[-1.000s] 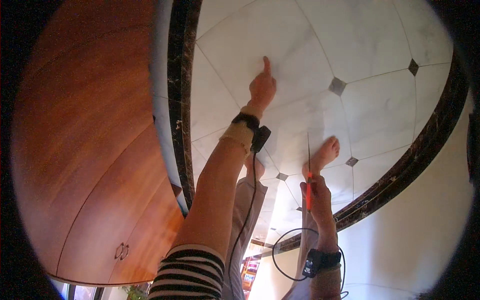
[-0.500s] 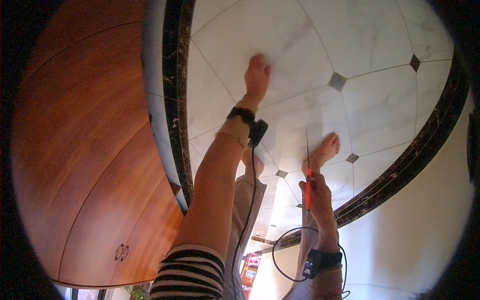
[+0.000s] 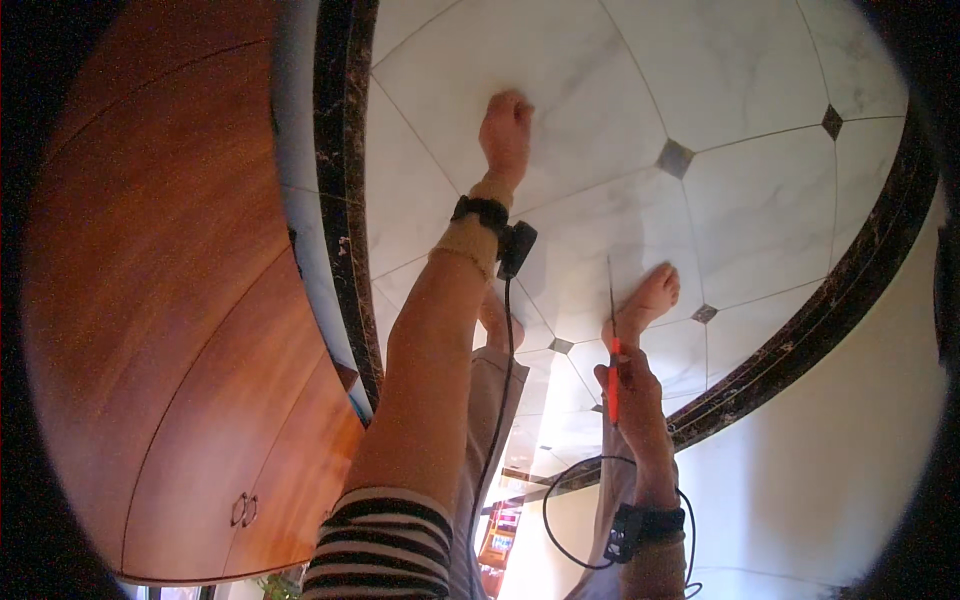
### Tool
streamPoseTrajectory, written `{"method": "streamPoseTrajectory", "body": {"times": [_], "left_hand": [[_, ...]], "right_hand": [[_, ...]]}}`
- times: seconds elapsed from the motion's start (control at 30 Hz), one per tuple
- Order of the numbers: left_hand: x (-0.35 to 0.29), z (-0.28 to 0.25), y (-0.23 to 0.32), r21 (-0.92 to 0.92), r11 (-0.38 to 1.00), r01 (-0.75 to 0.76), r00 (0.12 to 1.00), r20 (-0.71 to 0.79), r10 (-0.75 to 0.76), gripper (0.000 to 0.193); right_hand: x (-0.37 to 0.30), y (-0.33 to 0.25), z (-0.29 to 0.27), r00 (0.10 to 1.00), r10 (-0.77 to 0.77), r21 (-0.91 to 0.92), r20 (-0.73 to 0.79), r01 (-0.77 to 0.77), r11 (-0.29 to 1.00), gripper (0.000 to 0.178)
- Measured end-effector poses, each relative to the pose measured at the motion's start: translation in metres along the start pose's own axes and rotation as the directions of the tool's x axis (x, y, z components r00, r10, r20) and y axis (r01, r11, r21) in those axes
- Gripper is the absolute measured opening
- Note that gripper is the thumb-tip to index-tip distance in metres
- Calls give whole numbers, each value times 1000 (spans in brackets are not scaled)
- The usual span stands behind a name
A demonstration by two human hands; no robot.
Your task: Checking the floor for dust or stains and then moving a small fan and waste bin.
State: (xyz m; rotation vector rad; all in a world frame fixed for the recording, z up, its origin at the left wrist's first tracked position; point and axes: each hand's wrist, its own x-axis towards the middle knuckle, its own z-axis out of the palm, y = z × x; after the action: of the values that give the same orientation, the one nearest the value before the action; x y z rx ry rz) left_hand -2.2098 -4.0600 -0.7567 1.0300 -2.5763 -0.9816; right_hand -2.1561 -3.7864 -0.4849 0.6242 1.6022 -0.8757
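My left hand [image 3: 506,128] reaches out over the pale tiled floor [image 3: 580,110], far ahead of my feet. Its fingers are curled into a fist, and whatever may be inside them is hidden. Lower right, my right hand [image 3: 638,388] is closed around the red handle of a screwdriver-like tool [image 3: 614,372]. The tool's long, thin dark shaft points away from me, beside my right foot [image 3: 652,298]. Black straps with small devices circle both wrists, the left one [image 3: 515,250] and the right one [image 3: 624,532].
Wooden cupboard doors [image 3: 190,400] curve along the left. A dark marble border [image 3: 340,200] edges the tiles. Black cables [image 3: 494,430] trail from both wrist devices, one looping near my right forearm. A pale wall [image 3: 840,450] rises at the right.
My left fist has moved slightly farther away and to the left. My right hand keeps its hold on the red-handled tool and has barely shifted.
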Motion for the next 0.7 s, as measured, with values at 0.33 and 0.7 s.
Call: {"method": "streamPoseTrajectory", "body": {"times": [0.33, 0.7], "left_hand": [[-4, -2, -3, 253, 954, -163, 980, -67, 186, 6], [-41, -16, 18, 278, 954, -108, 963, 267, 31, 54]], "right_hand": [[9, 15, -1, 978, -204, -366, 30, 201, 909, 37], [7, 18, 2, 983, -182, -348, 9, 174, 921, 34]]}}
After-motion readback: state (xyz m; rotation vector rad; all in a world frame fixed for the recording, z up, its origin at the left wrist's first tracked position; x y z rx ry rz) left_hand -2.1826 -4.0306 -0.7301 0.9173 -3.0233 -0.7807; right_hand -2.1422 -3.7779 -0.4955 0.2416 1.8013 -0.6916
